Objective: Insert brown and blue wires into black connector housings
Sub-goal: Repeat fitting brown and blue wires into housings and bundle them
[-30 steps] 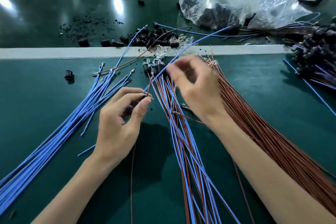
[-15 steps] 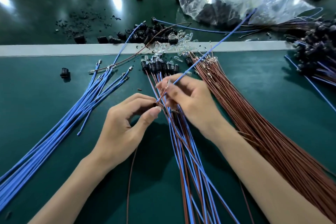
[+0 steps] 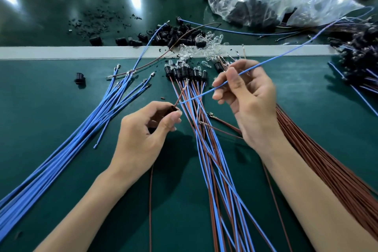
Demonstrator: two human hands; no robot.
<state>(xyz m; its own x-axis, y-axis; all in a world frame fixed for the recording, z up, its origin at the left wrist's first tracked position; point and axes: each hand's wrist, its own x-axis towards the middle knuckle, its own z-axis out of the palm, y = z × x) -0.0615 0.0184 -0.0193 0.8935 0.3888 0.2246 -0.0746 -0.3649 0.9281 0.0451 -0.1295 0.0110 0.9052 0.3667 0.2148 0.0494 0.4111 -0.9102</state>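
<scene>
Now my left hand [image 3: 143, 139] pinches the housing [image 3: 171, 109], brown wire [image 3: 181, 93] poking from it, as a steady target. My right hand [image 3: 249, 104] pinches the blue wire [image 3: 286, 55] back from its tip to aim the end, just beside the housing.

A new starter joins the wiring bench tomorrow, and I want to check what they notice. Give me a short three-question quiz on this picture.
1. True or false: the right hand holds nothing.
2. The all-blue wire bundle lies: A) left of the left hand; B) between the hands; C) right of the right hand.
3. Fill in: the wire rising from the black housing pinched by the left hand is ____.
Key: 1 false, it pinches a blue wire; 2 A; 3 brown, the brown wire.
</scene>
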